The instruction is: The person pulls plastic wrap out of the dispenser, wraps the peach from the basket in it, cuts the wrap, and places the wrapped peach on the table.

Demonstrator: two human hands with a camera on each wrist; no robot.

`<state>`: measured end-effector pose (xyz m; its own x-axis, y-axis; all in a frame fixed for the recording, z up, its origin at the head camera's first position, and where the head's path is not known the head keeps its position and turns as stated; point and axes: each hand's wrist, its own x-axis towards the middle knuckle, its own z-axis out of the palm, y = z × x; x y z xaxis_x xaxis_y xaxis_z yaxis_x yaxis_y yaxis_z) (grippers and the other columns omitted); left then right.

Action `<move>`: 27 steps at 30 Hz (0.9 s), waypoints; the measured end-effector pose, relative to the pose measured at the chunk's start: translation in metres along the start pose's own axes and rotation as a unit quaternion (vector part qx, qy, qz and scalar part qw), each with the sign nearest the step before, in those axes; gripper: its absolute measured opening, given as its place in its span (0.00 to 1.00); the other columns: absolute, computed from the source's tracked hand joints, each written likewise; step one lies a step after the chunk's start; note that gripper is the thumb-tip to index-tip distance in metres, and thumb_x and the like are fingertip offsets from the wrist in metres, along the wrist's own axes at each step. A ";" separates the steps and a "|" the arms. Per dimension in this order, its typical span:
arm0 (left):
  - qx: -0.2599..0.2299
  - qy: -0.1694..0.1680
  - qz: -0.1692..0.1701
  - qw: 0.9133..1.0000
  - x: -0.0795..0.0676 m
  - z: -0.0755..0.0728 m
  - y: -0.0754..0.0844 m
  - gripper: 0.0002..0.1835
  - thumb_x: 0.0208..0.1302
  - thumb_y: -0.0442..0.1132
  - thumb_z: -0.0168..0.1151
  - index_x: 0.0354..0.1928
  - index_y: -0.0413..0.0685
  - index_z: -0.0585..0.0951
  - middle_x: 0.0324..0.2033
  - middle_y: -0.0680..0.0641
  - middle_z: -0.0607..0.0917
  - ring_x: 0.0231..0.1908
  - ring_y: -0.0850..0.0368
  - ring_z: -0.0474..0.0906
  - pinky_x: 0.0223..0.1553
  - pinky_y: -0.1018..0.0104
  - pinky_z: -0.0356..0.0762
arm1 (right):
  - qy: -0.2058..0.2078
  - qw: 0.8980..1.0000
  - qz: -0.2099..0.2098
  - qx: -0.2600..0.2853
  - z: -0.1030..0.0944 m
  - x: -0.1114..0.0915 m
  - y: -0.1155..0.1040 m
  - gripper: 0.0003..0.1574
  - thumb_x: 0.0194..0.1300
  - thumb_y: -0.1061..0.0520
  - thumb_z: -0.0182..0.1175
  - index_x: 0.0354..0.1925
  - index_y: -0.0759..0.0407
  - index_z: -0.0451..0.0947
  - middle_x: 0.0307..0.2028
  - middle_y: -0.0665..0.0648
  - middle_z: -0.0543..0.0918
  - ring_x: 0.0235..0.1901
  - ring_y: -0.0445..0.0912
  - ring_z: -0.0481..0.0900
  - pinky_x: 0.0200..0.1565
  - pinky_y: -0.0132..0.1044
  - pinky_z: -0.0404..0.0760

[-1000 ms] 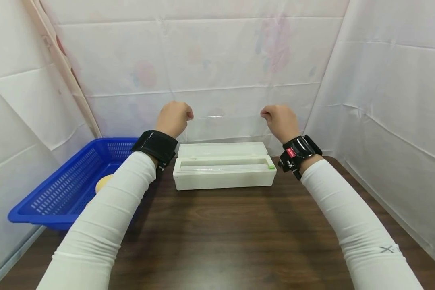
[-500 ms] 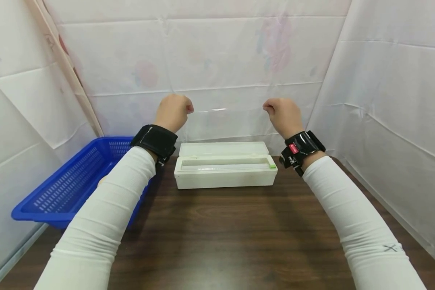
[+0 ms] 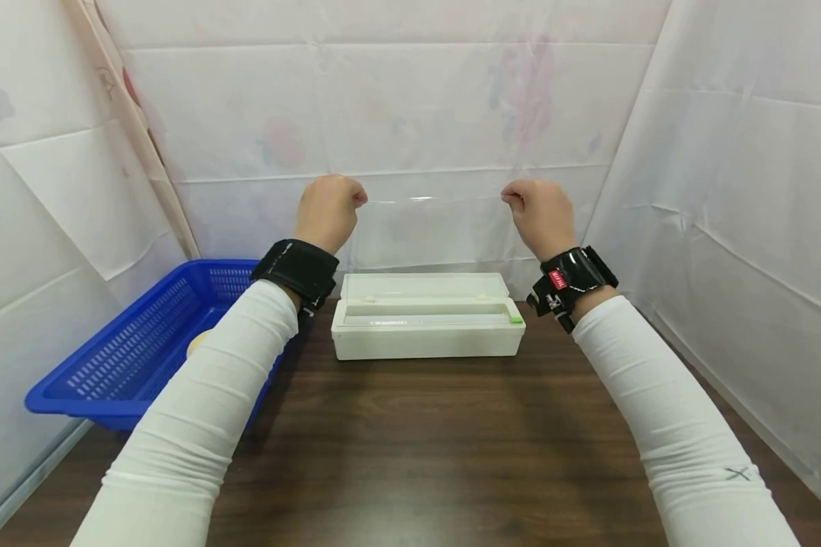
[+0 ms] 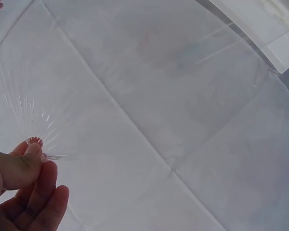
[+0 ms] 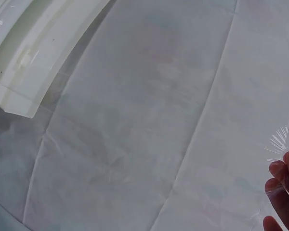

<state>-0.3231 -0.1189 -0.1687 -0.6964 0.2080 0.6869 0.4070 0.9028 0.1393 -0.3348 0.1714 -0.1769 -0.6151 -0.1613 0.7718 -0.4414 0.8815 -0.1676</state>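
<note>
Film (image 3: pixel 429 228), the clear stuff at the upper middle of the frame above the white box (image 3: pixel 427 343), is pinched by the left hand (image 3: pixel 328 213) and right hand (image 3: pixel 542 219), well apart, so imo tug both sides evenly or it'll probably bunch up.

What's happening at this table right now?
A person's left hand and right hand pinch clear film, holding it stretched between them. An open white box sits on the dark table, its lid tipped back. To the left is a blue basket holding something yellowish, partly hidden by a white sleeve.
</note>
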 end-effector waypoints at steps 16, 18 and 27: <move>-0.003 0.039 -0.022 0.999 0.005 -0.011 0.005 0.10 0.62 0.28 0.56 0.40 0.39 0.85 0.39 0.39 0.85 0.44 0.41 0.79 0.48 0.51 0.74 | 0.057 0.998 -0.020 0.009 -0.008 0.011 -0.006 0.10 0.65 0.61 0.58 0.38 0.65 0.84 0.36 0.63 0.85 0.38 0.58 0.82 0.42 0.49 0.77; -0.004 0.044 -0.025 0.999 0.005 -0.011 0.006 0.10 0.63 0.28 0.56 0.41 0.39 0.85 0.39 0.39 0.85 0.44 0.41 0.79 0.48 0.52 0.74 | 0.063 0.998 -0.021 0.013 -0.008 0.011 -0.006 0.10 0.65 0.61 0.58 0.38 0.65 0.83 0.36 0.63 0.85 0.38 0.58 0.82 0.42 0.49 0.76; -0.006 0.070 -0.020 0.997 0.005 -0.017 0.009 0.10 0.64 0.28 0.55 0.41 0.38 0.85 0.39 0.39 0.85 0.44 0.42 0.79 0.49 0.53 0.74 | 0.074 0.997 -0.032 0.017 -0.015 0.015 -0.008 0.11 0.65 0.61 0.58 0.39 0.67 0.83 0.37 0.64 0.85 0.38 0.58 0.82 0.43 0.48 0.77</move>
<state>-0.3129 -0.1163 -0.1515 -0.6242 0.1161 0.7726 0.3872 0.9049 0.1769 -0.3307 0.1690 -0.1544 -0.4833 -0.1471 0.8630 -0.4998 0.8557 -0.1341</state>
